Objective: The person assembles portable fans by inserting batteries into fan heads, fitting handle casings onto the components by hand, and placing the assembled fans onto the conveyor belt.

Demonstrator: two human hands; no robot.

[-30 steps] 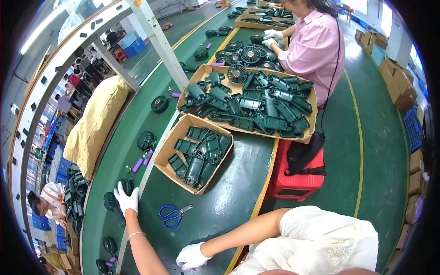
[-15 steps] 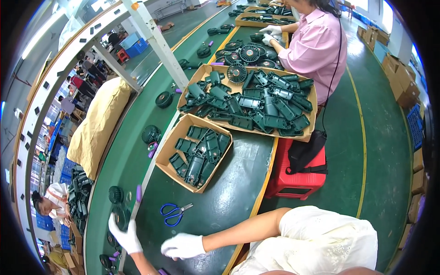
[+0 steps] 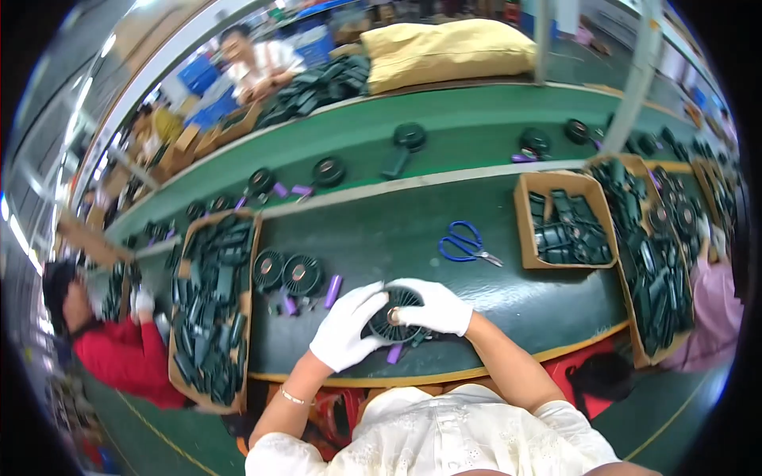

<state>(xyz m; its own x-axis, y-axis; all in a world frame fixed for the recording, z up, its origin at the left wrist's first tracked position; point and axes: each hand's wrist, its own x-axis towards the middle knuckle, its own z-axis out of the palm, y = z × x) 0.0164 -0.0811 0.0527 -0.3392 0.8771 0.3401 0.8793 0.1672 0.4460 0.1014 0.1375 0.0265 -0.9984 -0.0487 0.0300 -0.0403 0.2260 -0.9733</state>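
Both my hands wear white gloves and meet at the near edge of the green worktable [image 3: 365, 230]. My left hand [image 3: 348, 327] curls around the left side of a dark green round fan head [image 3: 384, 324]. My right hand [image 3: 436, 308] grips it from the right, its thumb pressed on the centre. A purple cylindrical battery [image 3: 394, 354] shows just below the fan head, beside small dark parts. Left of my hands are a second fan head [image 3: 302, 275], a third fan head [image 3: 270, 270] and a standing purple battery [image 3: 333, 291].
Blue-handled scissors [image 3: 463, 243] lie ahead to the right. A small carton [image 3: 524, 230] of dark green casings stands beyond them. A long carton [image 3: 252, 278] of casings borders my left. A conveyor belt [image 3: 468, 147] carries fans and batteries. Co-workers sit on both sides, one in a red sleeve [image 3: 119, 357].
The view has swung left from the right side to face the belt. My left hand, earlier reaching at the belt, and my right, earlier over the table, now hold a fan head together.
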